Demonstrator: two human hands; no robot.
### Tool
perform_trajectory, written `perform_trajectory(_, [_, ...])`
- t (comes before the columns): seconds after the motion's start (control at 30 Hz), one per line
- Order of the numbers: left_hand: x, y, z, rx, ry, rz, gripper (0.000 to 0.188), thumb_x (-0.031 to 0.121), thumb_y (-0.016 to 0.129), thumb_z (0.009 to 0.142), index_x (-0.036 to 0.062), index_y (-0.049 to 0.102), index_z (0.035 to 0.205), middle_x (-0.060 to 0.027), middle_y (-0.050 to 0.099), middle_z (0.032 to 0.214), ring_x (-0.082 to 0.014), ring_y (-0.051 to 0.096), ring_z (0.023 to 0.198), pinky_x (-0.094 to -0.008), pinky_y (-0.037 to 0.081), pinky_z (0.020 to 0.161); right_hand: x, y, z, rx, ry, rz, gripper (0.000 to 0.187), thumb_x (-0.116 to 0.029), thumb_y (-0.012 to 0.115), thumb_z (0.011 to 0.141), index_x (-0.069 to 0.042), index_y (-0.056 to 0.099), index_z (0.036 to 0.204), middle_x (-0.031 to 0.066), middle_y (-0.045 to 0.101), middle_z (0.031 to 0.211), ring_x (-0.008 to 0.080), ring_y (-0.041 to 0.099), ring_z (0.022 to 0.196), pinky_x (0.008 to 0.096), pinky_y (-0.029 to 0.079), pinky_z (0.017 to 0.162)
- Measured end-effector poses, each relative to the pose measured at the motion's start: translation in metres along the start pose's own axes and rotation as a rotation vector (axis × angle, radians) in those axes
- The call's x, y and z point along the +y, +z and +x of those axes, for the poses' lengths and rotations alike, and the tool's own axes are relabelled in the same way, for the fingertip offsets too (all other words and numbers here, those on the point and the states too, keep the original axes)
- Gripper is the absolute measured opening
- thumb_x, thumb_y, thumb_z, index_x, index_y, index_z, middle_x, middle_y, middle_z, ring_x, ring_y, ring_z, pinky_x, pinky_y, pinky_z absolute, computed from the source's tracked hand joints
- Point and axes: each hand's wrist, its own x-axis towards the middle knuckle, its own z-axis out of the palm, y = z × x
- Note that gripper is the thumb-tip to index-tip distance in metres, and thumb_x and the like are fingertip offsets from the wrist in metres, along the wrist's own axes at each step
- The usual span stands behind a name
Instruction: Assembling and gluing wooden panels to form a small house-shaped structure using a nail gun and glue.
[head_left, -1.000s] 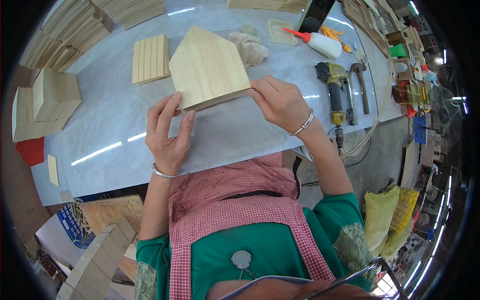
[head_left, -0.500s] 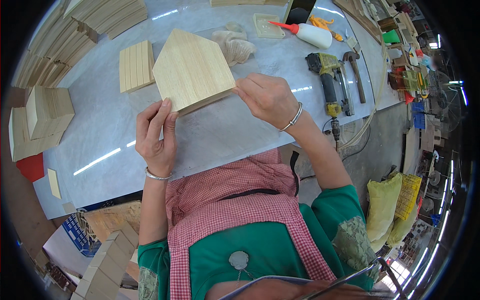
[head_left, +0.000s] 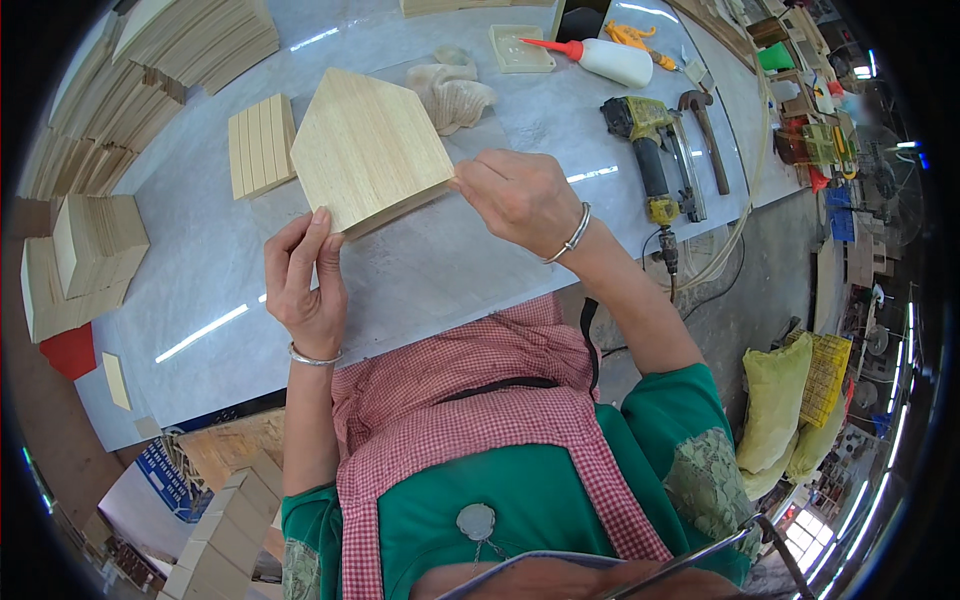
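A pale, house-shaped wooden piece (head_left: 372, 150) with a pointed far end is held over the grey-white worktable, its near edge showing some thickness. My left hand (head_left: 305, 275) pinches its near left corner between fingers and thumb. At the near right corner, my right hand (head_left: 520, 198) grips the wood with curled fingers. Just left of the piece lies a small stack of wooden strips (head_left: 262, 147). A crumpled beige cloth (head_left: 450, 97) rests beyond its right side.
Stacked wooden panels (head_left: 195, 40) and blocks (head_left: 100, 245) line the left side. A white glue bottle (head_left: 615, 62) with red nozzle, shallow tray (head_left: 522, 50), yellow-black nail gun (head_left: 655, 165) and hammer (head_left: 710, 140) lie to the right. The worktable (head_left: 215, 300) has its edge against my apron.
The view has shifted slightly, so the table's things appear a little lower or further left. Both hands keep their hold on the wooden piece.
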Motion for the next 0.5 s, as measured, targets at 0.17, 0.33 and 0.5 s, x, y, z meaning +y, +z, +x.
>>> perform_trajectory(0.17, [-0.001, 0.002, 0.001, 0.011, 0.046, 0.007, 0.027, 0.002, 0.069, 0.081, 0.0062, 0.068, 0.108, -0.0100, 0.063, 0.095, -0.0189, 0.061, 0.083, -0.0280, 0.051, 0.070, 0.002, 0.004, -0.009, 0.049, 0.089, 0.093, 0.012, -0.008, 0.068, 0.078, -0.002, 0.060, 0.085, 0.0071, 0.057, 0.071, 0.0211, 0.058, 0.059, 0.0306, 0.047, 0.051])
perform_trajectory(0.33, [-0.001, 0.001, 0.001, 0.004, 0.058, 0.029, 0.027, 0.001, 0.068, 0.082, 0.0052, 0.067, 0.108, -0.0104, 0.063, 0.095, -0.0189, 0.061, 0.082, -0.0278, 0.051, 0.070, 0.039, -0.032, -0.048, 0.096, 0.365, -0.073, 0.018, -0.013, 0.068, 0.080, -0.004, 0.063, 0.096, 0.0092, 0.063, 0.087, 0.0237, 0.063, 0.072, 0.0322, 0.051, 0.062])
perform_trajectory(0.5, [-0.001, 0.001, 0.000, 0.005, 0.011, 0.021, 0.022, 0.004, 0.067, 0.083, 0.0058, 0.068, 0.105, -0.0102, 0.063, 0.098, -0.0195, 0.061, 0.087, -0.0295, 0.051, 0.074, 0.089, -0.088, -0.118, -0.070, 0.751, -0.469, 0.050, -0.027, 0.068, 0.079, -0.005, 0.050, 0.120, 0.0169, 0.062, 0.099, 0.0338, 0.061, 0.089, 0.0423, 0.051, 0.075])
